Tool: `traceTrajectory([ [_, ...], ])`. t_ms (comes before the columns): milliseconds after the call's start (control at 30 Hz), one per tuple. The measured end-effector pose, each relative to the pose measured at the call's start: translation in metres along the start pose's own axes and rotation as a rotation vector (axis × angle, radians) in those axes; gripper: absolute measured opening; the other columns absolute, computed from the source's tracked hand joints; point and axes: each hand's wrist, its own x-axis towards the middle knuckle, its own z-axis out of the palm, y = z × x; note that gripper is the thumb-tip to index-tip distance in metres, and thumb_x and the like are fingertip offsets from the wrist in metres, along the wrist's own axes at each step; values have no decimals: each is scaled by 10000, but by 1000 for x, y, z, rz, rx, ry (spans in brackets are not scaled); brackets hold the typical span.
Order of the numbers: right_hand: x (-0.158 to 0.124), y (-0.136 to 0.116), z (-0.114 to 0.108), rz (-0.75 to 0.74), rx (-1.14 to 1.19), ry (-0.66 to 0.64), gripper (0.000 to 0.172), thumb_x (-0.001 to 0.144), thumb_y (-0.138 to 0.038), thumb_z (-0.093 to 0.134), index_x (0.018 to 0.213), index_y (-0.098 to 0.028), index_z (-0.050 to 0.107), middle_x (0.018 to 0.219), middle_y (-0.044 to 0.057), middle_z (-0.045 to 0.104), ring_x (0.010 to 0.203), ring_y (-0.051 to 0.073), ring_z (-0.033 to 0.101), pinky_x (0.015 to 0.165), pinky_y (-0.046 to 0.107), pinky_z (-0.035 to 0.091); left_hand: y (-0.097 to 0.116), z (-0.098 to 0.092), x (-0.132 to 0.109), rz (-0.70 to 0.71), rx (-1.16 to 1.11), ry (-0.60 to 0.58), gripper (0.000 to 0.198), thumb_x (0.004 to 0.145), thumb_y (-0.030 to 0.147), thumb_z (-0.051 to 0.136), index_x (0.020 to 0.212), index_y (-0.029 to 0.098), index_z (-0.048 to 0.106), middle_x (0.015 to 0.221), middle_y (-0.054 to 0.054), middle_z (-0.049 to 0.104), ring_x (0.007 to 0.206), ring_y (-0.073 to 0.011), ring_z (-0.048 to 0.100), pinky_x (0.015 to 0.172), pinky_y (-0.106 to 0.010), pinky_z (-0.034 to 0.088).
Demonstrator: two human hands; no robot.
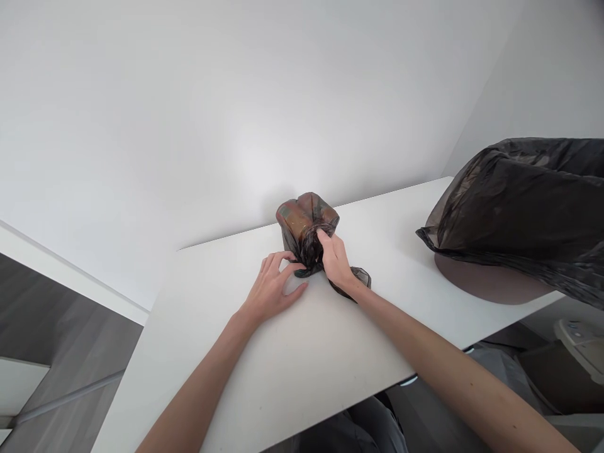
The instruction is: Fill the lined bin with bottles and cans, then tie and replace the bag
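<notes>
A thin black plastic bag (296, 219) with reddish-brown, rounded items showing through stands on the white table near the wall. My right hand (336, 257) is closed on the gathered plastic at the bag's near side, thumb on top. A loose end of the plastic lies under my right wrist. My left hand (276, 286) is beside the bag on the left, its fingers apart and curved, with fingertips close to the bag's lower edge. What exactly is inside the bag cannot be made out.
A large black plastic bag (533, 207) rests on a round brown surface (491, 280) at the table's right end. The white table (292, 358) meets the wall along its back edge. Below on the right is a pale appliance-like object (582, 343), partly visible.
</notes>
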Motion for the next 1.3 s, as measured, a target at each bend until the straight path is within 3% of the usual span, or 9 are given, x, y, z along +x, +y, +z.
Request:
traceTrajectory([
  [67, 0, 0, 0, 54, 134, -82, 433, 1043, -594, 347, 882, -241, 539, 776, 12, 572, 726, 198, 547, 684, 339, 521, -4, 5, -1, -56, -4, 12, 229, 972, 354, 646, 1183, 267, 648, 1300, -109, 582, 1194, -280, 570, 1051, -482, 479],
  [133, 1, -2, -1, 104, 272, -141, 441, 1020, -638, 380, 918, -252, 567, 783, 3, 570, 701, 184, 550, 590, 302, 504, -9, 10, -2, -134, 23, 53, 166, 967, 341, 647, 1110, 256, 638, 1244, -107, 599, 1153, -285, 580, 1021, -478, 490],
  [300, 6, -6, -3, 128, 471, -175, 438, 1019, -610, 368, 956, -245, 602, 862, 24, 655, 618, 151, 617, 518, 273, 489, -21, 16, -3, -326, 81, 218, 105, 978, 266, 608, 1078, 242, 584, 1140, -103, 626, 1066, -296, 591, 952, -482, 493],
  [467, 2, -1, -3, -3, 167, -220, 230, 1011, -359, 453, 1170, -272, 595, 1165, 34, 709, 475, 87, 528, 486, 285, 459, -21, 12, -2, -413, 0, 357, 85, 997, 219, 551, 1078, 243, 539, 1139, -92, 611, 1104, -281, 598, 978, -471, 486],
  [533, -2, 3, -2, -109, -33, -233, 278, 970, -263, 515, 1231, -279, 609, 1178, 33, 711, 513, 98, 541, 547, 296, 484, -20, 11, -2, -436, -33, 378, 78, 1001, 215, 532, 1074, 242, 520, 1118, -85, 605, 1084, -269, 600, 961, -458, 495],
  [700, -5, 11, 2, -297, -320, -288, 246, 975, -272, 581, 1210, -270, 654, 1182, 52, 685, 632, 131, 635, 648, 309, 515, -22, 12, -2, -450, -71, 383, 77, 1001, 230, 519, 1074, 242, 500, 1106, -78, 599, 1055, -255, 598, 944, -446, 506],
  [867, -4, 14, 2, -325, -381, -232, 159, 1025, -305, 547, 1123, -252, 661, 1117, 47, 680, 653, 137, 637, 649, 299, 499, -23, 12, -2, -469, -66, 385, 71, 1001, 238, 519, 1071, 244, 509, 1110, -78, 601, 1069, -259, 598, 961, -458, 498],
  [1300, -3, 7, 2, -292, -398, -13, 199, 960, -204, 488, 1118, -243, 601, 1057, 49, 633, 679, 149, 595, 639, 299, 477, -29, 11, -2, -666, -218, 451, 88, 968, 310, 582, 1012, 241, 549, 1103, -69, 615, 1053, -247, 624, 806, -393, 519],
])
